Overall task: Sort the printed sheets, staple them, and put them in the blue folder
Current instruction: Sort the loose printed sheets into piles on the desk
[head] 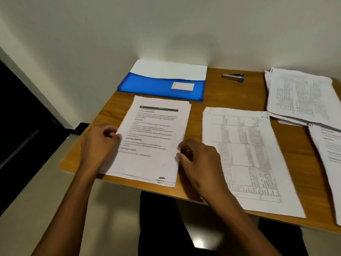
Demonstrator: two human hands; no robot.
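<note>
1. the left hand (100, 143) sits at the left edge of a stack of printed sheets (153, 139), fingers curled in, thumb and fingertips pinching that edge about halfway along.
2. the right hand (198, 161) is at the stack's right edge, low down, fingers bent and pinching the paper there; how many sheets it has hold of is hard to tell, since the view is soft.
3. the stack lies on the near-left part of the wooden table (212, 93), its near edges fanned slightly and reaching the table's near edge.
4. the blue folder (160, 87) lies just beyond the stack, against the wall, with white paper (169, 69) sticking out of its far side and a small white label on its front.
5. a stapler (233, 77) rests far back, right of the folder and apart from it.
6. a sheet with a printed table (247, 156) lies right of the stack, and more piles of paper (302, 97) sit at the far right.
</note>
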